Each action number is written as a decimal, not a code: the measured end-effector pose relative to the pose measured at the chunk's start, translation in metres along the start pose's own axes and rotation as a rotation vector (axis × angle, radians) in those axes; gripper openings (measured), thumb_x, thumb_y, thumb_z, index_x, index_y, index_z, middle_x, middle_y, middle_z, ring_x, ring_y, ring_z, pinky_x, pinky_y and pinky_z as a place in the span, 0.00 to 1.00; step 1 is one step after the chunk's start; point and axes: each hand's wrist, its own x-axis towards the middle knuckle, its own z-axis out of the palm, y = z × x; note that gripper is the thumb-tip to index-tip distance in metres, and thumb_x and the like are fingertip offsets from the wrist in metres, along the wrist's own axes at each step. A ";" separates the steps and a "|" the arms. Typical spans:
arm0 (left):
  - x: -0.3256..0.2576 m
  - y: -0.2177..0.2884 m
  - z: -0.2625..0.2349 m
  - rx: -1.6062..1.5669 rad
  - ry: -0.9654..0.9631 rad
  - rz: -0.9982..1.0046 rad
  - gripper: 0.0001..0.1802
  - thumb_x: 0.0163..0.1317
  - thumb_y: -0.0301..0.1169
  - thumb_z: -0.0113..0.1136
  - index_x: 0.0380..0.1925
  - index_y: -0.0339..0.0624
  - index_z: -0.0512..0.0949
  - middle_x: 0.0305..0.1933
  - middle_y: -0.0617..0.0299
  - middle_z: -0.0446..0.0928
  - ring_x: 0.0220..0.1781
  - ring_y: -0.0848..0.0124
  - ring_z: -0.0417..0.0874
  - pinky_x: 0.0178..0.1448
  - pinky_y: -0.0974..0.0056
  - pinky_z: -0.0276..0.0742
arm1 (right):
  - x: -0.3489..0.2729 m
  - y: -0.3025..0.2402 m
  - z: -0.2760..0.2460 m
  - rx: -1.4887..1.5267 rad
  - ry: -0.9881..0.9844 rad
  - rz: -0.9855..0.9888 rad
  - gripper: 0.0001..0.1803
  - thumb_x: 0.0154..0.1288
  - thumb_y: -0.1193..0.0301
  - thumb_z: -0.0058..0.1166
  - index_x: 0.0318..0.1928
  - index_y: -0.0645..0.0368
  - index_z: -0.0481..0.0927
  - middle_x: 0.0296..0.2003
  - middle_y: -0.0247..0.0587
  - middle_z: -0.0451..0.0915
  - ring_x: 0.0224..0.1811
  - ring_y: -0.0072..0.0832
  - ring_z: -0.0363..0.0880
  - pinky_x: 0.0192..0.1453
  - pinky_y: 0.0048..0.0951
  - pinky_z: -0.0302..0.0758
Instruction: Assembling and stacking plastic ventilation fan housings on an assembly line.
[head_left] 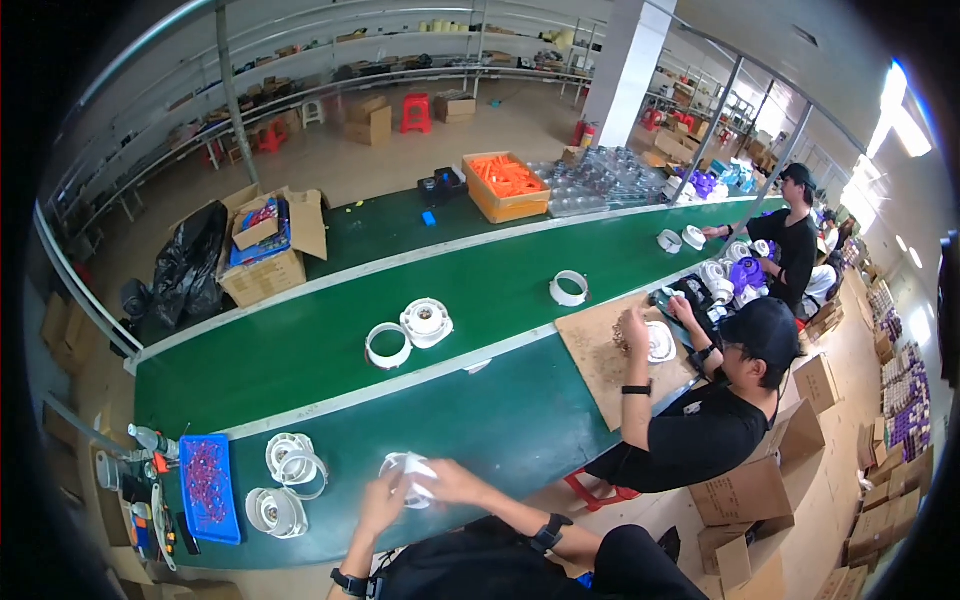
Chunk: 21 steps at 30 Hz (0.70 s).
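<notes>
A white round plastic housing (408,464) is between my two hands above the near edge of the green bench; motion blurs its details. My left hand (382,505) grips it from the left, fingers bent around its near side. From the right, my right hand (452,483) closes over its other side. Farther left on the bench stand a white housing (277,513) and another white housing (287,450), the latter with a white ring (304,475) leaning at it. A blue tray (228,520) of small reddish parts lies beyond these.
On the green conveyor belt (250,350) sit a white ring (387,346), a round white housing (427,322) and another ring (569,288). A co-worker (700,440) works on my right at a brown board (590,350). Bottles and hand tools (150,500) crowd the bench's left end.
</notes>
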 end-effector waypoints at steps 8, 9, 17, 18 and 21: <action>-0.007 -0.022 -0.012 -0.366 0.161 0.164 0.14 0.64 0.23 0.58 0.50 0.35 0.75 0.45 0.58 0.79 0.49 0.73 0.80 0.50 0.67 0.78 | 0.015 0.008 0.004 0.334 0.037 0.023 0.14 0.70 0.64 0.53 0.44 0.65 0.79 0.28 0.38 0.82 0.24 0.23 0.81 0.26 0.25 0.77; -0.001 -0.049 -0.010 -0.377 0.242 0.175 0.14 0.65 0.24 0.56 0.50 0.34 0.73 0.46 0.58 0.78 0.49 0.73 0.79 0.50 0.68 0.78 | 0.011 0.001 0.007 0.537 0.042 0.066 0.14 0.70 0.65 0.53 0.42 0.67 0.79 0.28 0.39 0.82 0.24 0.23 0.81 0.25 0.26 0.78; -0.008 -0.028 -0.019 -0.552 -0.004 -0.018 0.18 0.73 0.36 0.45 0.43 0.33 0.79 0.33 0.60 0.81 0.37 0.77 0.80 0.41 0.70 0.76 | 0.010 0.015 -0.012 1.539 -0.142 0.025 0.27 0.76 0.53 0.32 0.20 0.51 0.70 0.04 0.27 0.58 0.09 0.22 0.56 0.26 0.27 0.61; -0.012 -0.021 -0.023 -0.572 0.023 0.036 0.17 0.74 0.37 0.46 0.42 0.35 0.79 0.31 0.65 0.79 0.33 0.80 0.78 0.38 0.72 0.75 | 0.013 0.016 -0.010 1.535 -0.148 0.043 0.27 0.76 0.53 0.32 0.20 0.51 0.70 0.04 0.27 0.58 0.09 0.22 0.56 0.26 0.27 0.61; -0.016 -0.009 -0.031 -0.811 0.055 0.014 0.15 0.73 0.37 0.46 0.41 0.38 0.78 0.31 0.70 0.78 0.32 0.81 0.78 0.37 0.74 0.75 | 0.023 0.012 -0.002 1.596 -0.258 -0.032 0.24 0.76 0.54 0.31 0.28 0.54 0.73 0.07 0.29 0.61 0.12 0.23 0.60 0.28 0.27 0.62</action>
